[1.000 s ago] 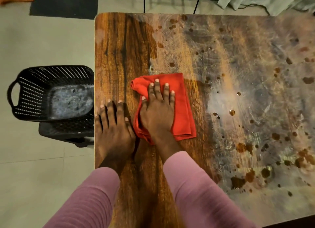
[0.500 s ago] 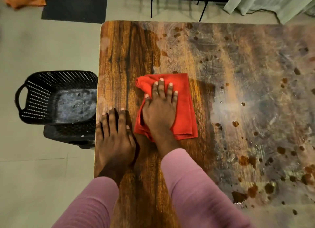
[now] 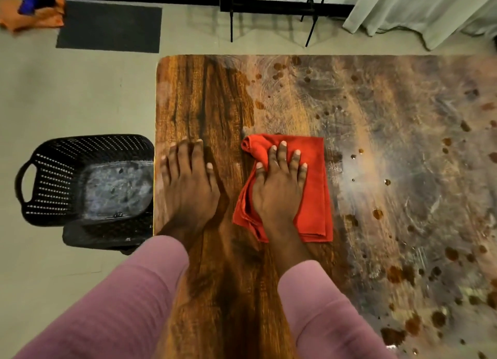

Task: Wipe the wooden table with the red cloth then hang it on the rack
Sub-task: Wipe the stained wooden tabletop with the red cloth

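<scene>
Pink sleeves [image 3: 328, 313] led to two flat hands at mid-frame. The left hand [image 3: 188, 181] rested bare on the wooden surface [image 3: 215, 95]. The right hand [image 3: 279, 189] pressed the folded red cloth [image 3: 314, 186], its grip spread, fingers straight. Soft and limp, the cloth would likely bunch; a pinched edge suits lifting. Brown stains [image 3: 395, 274] dotted the right; a black metal frame [image 3: 231, 12] stood top centre.

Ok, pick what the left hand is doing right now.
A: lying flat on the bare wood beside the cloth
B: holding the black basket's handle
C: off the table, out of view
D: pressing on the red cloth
A: the left hand lies flat, fingers straight, on the wooden table, apart from the red cloth, which the right hand presses.
</scene>
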A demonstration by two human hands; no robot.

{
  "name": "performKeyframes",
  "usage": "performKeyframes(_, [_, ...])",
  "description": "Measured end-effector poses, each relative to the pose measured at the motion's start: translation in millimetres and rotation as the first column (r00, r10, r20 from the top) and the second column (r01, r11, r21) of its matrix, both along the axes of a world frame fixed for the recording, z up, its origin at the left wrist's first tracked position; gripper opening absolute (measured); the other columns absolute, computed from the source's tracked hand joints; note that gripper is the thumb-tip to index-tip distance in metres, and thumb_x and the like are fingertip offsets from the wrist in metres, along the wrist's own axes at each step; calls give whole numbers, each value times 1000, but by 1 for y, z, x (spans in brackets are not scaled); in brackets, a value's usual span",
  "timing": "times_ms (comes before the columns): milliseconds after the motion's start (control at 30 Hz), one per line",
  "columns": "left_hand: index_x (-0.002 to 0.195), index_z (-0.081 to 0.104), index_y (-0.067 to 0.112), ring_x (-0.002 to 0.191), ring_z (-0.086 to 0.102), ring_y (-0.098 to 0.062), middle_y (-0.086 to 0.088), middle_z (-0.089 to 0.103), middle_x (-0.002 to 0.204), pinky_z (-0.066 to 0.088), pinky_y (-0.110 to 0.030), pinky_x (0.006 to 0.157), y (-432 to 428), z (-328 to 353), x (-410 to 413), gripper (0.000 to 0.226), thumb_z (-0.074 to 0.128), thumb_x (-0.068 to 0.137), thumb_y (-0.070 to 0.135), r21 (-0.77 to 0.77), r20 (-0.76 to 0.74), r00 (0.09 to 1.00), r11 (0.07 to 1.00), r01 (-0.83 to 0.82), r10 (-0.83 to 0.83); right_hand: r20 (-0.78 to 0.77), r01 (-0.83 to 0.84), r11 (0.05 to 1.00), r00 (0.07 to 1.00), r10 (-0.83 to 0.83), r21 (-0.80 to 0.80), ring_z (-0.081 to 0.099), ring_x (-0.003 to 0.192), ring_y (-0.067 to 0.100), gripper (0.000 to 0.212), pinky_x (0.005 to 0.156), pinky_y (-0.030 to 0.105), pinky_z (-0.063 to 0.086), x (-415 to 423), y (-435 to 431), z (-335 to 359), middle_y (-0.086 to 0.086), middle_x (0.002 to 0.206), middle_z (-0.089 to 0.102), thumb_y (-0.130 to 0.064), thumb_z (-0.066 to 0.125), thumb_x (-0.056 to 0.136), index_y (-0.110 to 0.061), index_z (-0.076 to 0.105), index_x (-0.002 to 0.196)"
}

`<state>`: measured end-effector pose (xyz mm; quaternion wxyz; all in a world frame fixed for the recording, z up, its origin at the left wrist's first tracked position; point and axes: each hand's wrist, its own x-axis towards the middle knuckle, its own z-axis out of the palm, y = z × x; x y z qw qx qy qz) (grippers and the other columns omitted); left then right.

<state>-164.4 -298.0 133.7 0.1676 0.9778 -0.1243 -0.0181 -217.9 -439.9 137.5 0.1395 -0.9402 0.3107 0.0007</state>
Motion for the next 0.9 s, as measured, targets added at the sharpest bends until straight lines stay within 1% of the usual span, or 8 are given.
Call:
performKeyframes(67, [148,31,11,144,21,-38,-17,30,154,13,-53,119,-7,-5,16,52,33,98,28,-5,-4,1000,1000,8,-8,23,-12,1000,1000,12,-1,2,150,25,57,120,44,-4,4,8,-2,-2,162,15,-42,24,100,-19,28,152])
performKeyframes(167, [150,29,10,147,16,-35,-17,25,158,11,-51,120,-11,-11,19,54,33,99,27,-24,-13,1000,1000,17,-17,35,-109,994,993,110,-14,7,149,27,57,120,46,0,10,27,-2,0,161,18,-43,25,99,-19,32,150])
performKeyframes(333, [152,23,9,149,12,-33,-18,20,160,9,-48,121,-10,-12,16,63,27,96,36,-50,-32,999,999,18,-20,-21,-232,973,973,232,2,4,150,24,57,120,47,1,9,30,-5,-1,162,14,-42,20,99,-21,28,152])
performKeyframes(400, [153,21,9,149,12,-33,-17,18,160,9,-48,121,-9,-12,18,61,24,98,34,-34,-32,999,999,25,-26,-26,-205,979,979,205,-6,4,150,22,57,121,46,1,12,12,-6,-3,162,13,-42,21,100,-21,28,152])
performKeyframes(533, [154,17,11,149,9,-33,-16,16,161,9,-50,121,-9,-15,19,60,23,98,30,7,-24,998,999,50,-50,-44,-42,999,998,40,-29,2,150,22,55,121,44,0,25,-25,-6,-3,162,12,-42,25,101,-21,26,153])
performKeyframes(633, [154,18,12,149,8,-32,-15,16,161,6,-48,121,-10,-15,19,59,25,98,29,-1,-38,998,999,45,-45,-68,-15,999,998,13,-31,-1,150,25,56,120,45,-2,35,-12,-5,-2,163,8,-42,25,102,-20,20,154])
performKeyframes(800, [155,15,11,150,5,-29,-14,12,162,5,-45,122,-9,-15,21,55,21,104,29,-20,-85,996,999,29,-31,-52,-241,970,969,242,25,1,150,25,71,120,46,-2,52,33,1,-1,163,9,-51,4,92,-19,22,153])
performKeyframes(900, [154,16,10,150,8,-30,-15,15,162,6,-45,122,-11,-12,22,58,20,100,32,-7,-65,997,999,33,-33,-38,-256,967,966,255,-4,6,150,23,61,121,44,1,49,10,-3,-1,162,15,-44,16,97,-21,27,152])
